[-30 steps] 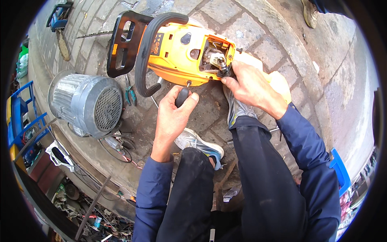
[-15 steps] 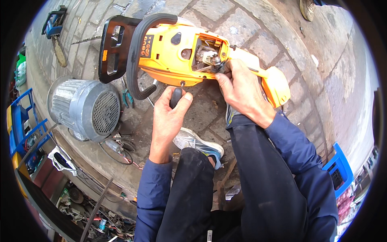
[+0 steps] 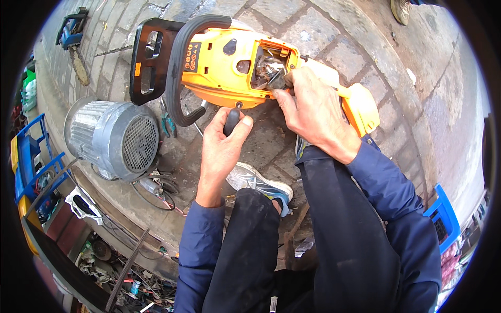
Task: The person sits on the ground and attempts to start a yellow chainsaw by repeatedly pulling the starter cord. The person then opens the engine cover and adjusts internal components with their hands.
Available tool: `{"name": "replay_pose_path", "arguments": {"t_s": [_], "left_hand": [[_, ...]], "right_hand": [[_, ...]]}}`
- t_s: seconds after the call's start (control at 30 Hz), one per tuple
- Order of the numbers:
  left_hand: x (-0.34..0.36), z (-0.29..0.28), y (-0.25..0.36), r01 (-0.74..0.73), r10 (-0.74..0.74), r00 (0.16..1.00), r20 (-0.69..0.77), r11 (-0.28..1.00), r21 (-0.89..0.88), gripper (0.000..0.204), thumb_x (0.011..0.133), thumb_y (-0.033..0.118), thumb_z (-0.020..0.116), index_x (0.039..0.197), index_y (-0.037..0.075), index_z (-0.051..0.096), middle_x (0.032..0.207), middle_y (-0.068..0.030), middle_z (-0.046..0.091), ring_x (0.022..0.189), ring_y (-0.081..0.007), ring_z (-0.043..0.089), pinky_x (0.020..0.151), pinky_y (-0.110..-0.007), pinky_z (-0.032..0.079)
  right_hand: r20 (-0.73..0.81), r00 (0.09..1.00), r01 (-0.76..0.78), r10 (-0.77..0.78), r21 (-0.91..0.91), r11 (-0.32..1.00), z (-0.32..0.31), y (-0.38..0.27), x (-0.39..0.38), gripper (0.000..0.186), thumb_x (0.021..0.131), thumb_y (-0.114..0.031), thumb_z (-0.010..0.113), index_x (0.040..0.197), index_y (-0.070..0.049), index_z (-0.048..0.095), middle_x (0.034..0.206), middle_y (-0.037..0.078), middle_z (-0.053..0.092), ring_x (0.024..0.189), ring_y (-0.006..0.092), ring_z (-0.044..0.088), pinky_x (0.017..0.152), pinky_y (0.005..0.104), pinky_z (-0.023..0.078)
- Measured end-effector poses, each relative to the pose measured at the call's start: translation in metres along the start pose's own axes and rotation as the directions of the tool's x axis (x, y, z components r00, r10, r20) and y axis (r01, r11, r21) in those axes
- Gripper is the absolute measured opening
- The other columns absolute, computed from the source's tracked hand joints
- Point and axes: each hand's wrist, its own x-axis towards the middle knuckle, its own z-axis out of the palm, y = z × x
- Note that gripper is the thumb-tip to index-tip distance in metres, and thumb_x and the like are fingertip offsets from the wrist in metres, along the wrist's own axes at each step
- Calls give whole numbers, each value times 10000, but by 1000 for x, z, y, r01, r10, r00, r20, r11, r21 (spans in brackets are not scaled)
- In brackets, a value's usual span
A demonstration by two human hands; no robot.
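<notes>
An orange chainsaw body [image 3: 222,57] with a black front handle [image 3: 175,73] and a black hand guard [image 3: 140,68] rests in front of me, its top cover off. My left hand [image 3: 222,141] is closed round a black pull-start handle [image 3: 231,123] at the saw's near side, just below a small round hole. Over the right edge of the open engine compartment [image 3: 259,78], my right hand [image 3: 310,107] has thumb and fingers pinched together. A small dark part [image 3: 278,81] shows at those fingertips; what they grip is mostly hidden.
A grey electric motor [image 3: 112,138] stands on the paving at left, with teal-handled pliers [image 3: 168,125] beside it. Another blue-and-black chainsaw [image 3: 73,36] lies far left. A blue plastic stool [image 3: 443,216] is at right. Scrap and tools [image 3: 130,287] fill the lower left.
My right fingertips have shifted slightly up at the compartment edge, and the dark part there looks turned. My left hand keeps its hold. The whole view has shifted a little.
</notes>
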Motion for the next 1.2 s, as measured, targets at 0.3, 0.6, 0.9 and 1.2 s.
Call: {"name": "replay_pose_path", "arguments": {"t_s": [0.3,0.6,0.9,1.2], "left_hand": [[4,1,-5,-30,30,1000,2,999,28,129,975,138,727,980,50,632,826,80,526,729,-20,446,647,-210,397],[7,2,-8,-51,50,999,13,998,48,118,977,134,715,1009,43,646,855,65,543,758,-30,464,692,-217,421],[8,2,-10,-60,59,998,17,998,21,130,976,131,716,1031,37,644,879,63,550,775,-29,475,705,-213,422],[7,4,-8,-60,60,998,16,998,12,119,980,128,712,1017,41,640,861,65,547,760,-27,472,691,-212,421]], "right_hand": [[18,991,-132,131,56,990,9,7,-15,326,915,-210,757,1033,18,555,947,238,629,860,452,649,760,533,511],[-4,988,-151,152,120,981,15,9,-19,321,908,-188,768,1028,4,541,933,215,618,850,440,651,730,521,510],[-66,993,-93,102,124,988,17,10,-19,301,894,-157,778,1041,-4,565,923,193,616,833,420,650,719,500,515],[-164,986,50,-44,31,998,15,11,-7,286,851,-145,806,1032,-30,616,898,149,615,785,367,613,720,459,466]]}}
